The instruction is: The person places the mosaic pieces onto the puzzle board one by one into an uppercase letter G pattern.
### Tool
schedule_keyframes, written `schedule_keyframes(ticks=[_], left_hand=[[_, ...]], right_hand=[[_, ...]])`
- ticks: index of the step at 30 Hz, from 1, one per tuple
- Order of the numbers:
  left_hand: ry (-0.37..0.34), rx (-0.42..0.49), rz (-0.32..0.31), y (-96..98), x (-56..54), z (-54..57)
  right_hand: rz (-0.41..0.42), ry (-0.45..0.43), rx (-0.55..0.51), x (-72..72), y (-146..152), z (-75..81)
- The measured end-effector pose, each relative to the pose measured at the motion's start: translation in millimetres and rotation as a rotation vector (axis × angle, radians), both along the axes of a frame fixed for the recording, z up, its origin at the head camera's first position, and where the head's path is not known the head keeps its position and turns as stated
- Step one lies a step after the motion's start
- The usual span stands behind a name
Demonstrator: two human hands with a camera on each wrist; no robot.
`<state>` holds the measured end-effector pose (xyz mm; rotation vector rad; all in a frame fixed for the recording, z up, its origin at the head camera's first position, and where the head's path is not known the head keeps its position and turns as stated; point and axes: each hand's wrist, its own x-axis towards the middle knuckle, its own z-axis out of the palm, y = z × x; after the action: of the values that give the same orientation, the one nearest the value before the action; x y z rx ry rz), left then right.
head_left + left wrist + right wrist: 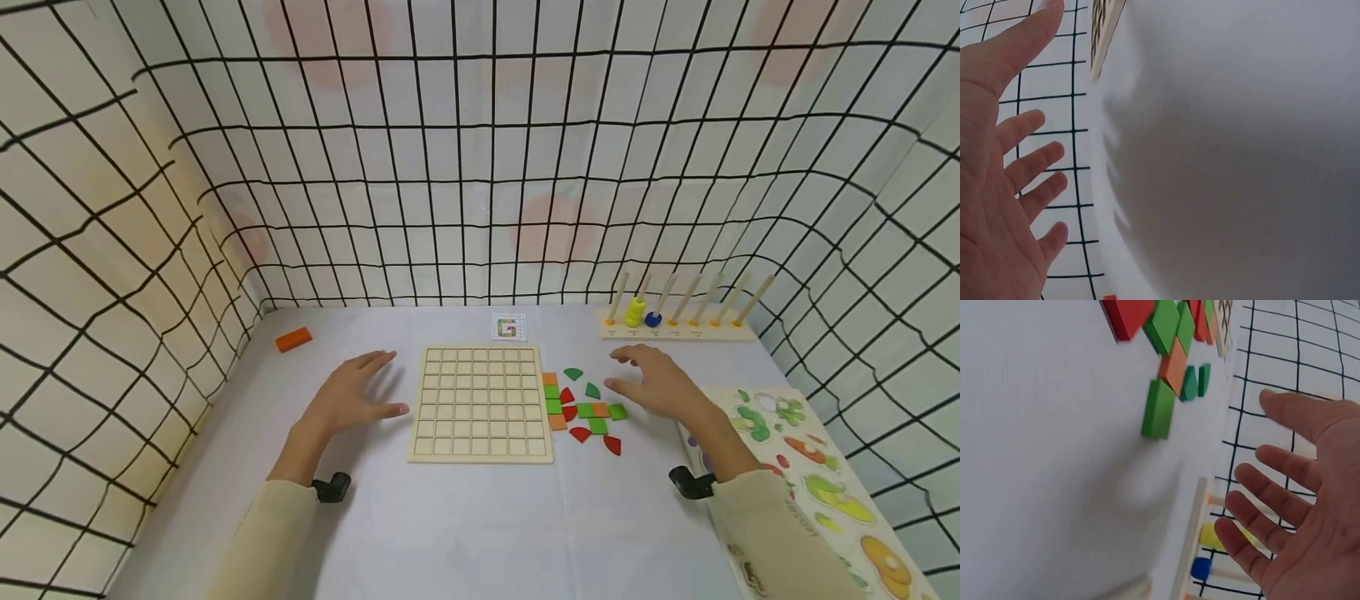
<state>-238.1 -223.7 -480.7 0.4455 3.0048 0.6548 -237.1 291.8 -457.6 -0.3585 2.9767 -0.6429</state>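
A pale wooden grid board with bare square cells lies at the middle of the white table. To its left my left hand hovers with fingers spread, holding nothing; the left wrist view shows its open palm. On the other side my right hand is held above the table, fingers loosely extended, no object in it. Between the board and that hand lie several flat pieces: green squares, orange squares, red quarter-circles and dark green quarter-circles. A small pattern card lies behind the board.
An orange block lies at the back left. At the back right stands a wooden peg rack with yellow rings and a blue bead. A board with fruit and vegetable pictures lies under my right forearm. Black-gridded white cloth surrounds the table.
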Motion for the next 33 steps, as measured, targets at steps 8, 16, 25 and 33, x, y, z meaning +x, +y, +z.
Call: schedule_keyframes(ticks=[8, 16, 25, 33], left_hand=[[-0.038, 0.039, -0.043, 15.5, 3.1, -21.1], [-0.056, 0.041, -0.091, 22.1, 5.8, -23.4], [-0.066, 0.092, -0.168, 20.7, 6.3, -34.8], [-0.075, 0.146, -0.189, 18.1, 8.2, -39.3]], right_hand=[[-0.025, -0.046, -0.054, -11.7, -18, -17.3], [-0.154, -0.077, -0.093, -8.5, -35, -30.6], [-0.225, -0.08, -0.067, -7.8, -39, -37.4], [-0.167, -0.071, -0.125, -9.3, -43, -41.7]])
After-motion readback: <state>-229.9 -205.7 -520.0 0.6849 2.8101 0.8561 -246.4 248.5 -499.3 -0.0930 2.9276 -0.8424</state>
